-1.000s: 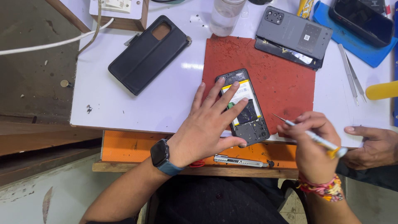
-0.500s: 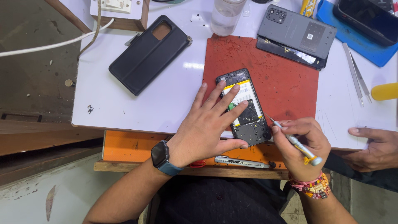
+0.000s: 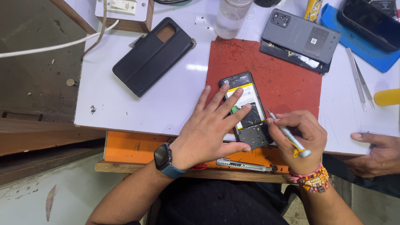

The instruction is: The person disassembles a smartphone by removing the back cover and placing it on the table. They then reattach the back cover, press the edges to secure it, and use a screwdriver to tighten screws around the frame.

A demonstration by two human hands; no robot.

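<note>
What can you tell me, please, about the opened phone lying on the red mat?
The opened phone is a dark slab with its back cover off, lying flat and slightly tilted on the red mat, its lower end near the table's front edge. Inside show a pale battery with a yellow band at the top and dark frame parts at both ends. The left hand presses down on it with spread fingers. The right hand holds a slim screwdriver with its tip at the phone's right edge.

left hand [image 3: 208, 129] covers the opened phone's [image 3: 246, 111] lower left, clear bottle [image 3: 231, 16] and blue tray [image 3: 362, 39] run off the top edge, screwdriver [image 3: 287, 135] tip too tiny to make out
</note>
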